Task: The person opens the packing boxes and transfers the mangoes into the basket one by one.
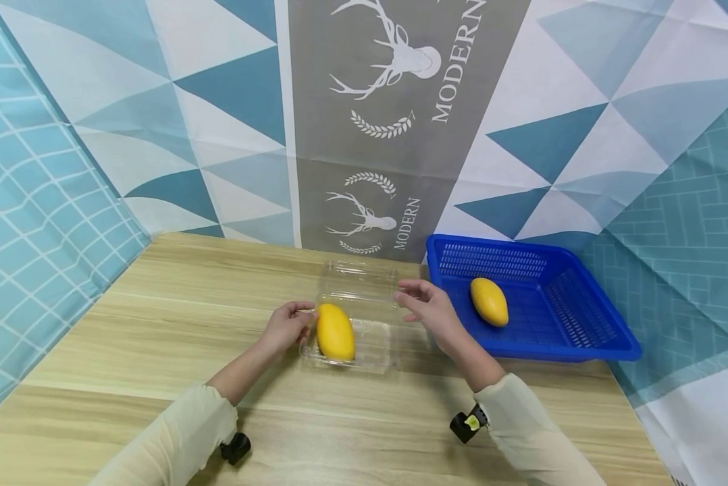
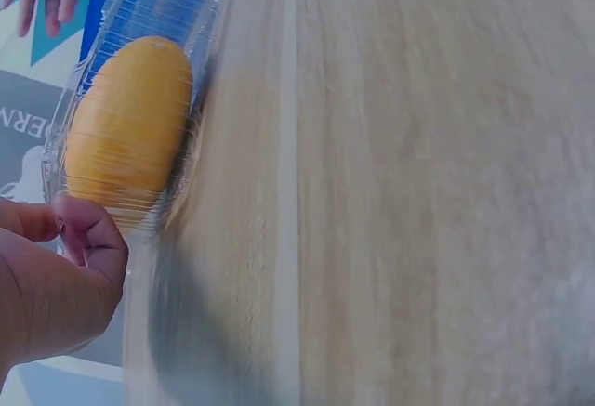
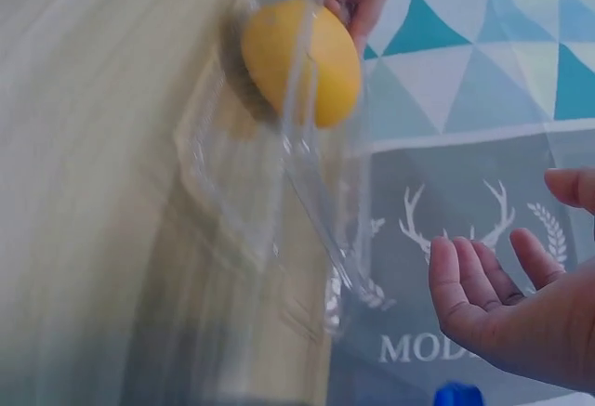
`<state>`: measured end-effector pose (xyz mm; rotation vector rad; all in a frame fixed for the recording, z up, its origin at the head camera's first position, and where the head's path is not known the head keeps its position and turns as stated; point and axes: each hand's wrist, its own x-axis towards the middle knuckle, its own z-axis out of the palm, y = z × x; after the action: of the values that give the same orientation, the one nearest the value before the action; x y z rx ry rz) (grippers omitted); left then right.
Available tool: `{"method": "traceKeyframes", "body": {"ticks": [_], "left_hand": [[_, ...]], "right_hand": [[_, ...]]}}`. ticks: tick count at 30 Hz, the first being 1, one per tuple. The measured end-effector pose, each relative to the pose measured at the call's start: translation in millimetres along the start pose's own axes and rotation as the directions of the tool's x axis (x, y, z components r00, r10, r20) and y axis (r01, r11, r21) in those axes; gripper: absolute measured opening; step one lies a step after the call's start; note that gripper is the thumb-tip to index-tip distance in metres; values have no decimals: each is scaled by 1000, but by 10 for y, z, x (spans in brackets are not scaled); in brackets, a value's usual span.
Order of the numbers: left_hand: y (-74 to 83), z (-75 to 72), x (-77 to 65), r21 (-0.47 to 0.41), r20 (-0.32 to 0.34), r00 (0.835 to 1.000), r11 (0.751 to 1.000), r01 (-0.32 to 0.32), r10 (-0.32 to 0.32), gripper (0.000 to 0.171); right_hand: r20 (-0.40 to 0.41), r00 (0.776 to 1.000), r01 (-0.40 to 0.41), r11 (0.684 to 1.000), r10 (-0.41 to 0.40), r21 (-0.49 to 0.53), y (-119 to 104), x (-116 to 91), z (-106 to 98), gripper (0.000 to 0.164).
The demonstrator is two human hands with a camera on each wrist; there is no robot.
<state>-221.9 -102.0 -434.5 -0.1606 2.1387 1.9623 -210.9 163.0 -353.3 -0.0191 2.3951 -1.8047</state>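
Observation:
A clear plastic clamshell box point(image 1: 373, 341) stands on the table with its lid point(image 1: 359, 280) raised at the back. One yellow mango point(image 1: 336, 332) lies in the box's left part. At the left side, my left hand point(image 1: 288, 326) pinches the box edge between thumb and fingers, close beside the mango; the left wrist view shows this hand point(image 2: 65, 281) at the end of the box. My right hand point(image 1: 429, 309) is held to the right of the lid, fingers loosely bent and holding nothing. The right wrist view shows its palm point(image 3: 521, 318) apart from the plastic.
To the right, a blue plastic basket point(image 1: 583, 351) with slotted walls holds another yellow mango point(image 1: 489, 302). The wooden table point(image 1: 175, 317) ends at a patterned cloth backdrop point(image 1: 364, 135) behind, with blue cloth on both sides.

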Motion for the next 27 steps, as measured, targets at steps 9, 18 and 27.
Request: {"method": "traceKeyframes", "body": {"ticks": [9,18,27], "left_hand": [[-8,-6,5,-47,22,999,998,41,-40,38],[-8,-17,-22,-82,56,996,994,68,-64,42],[-26,-18,-28,-112,59,995,990,81,-75,41]], "right_hand": [[49,999,-27,998,24,65,115,24,253,37],[65,997,-41,997,37,59,219,75,408,39],[103,993,-59,997,54,50,261,135,530,40]]}}
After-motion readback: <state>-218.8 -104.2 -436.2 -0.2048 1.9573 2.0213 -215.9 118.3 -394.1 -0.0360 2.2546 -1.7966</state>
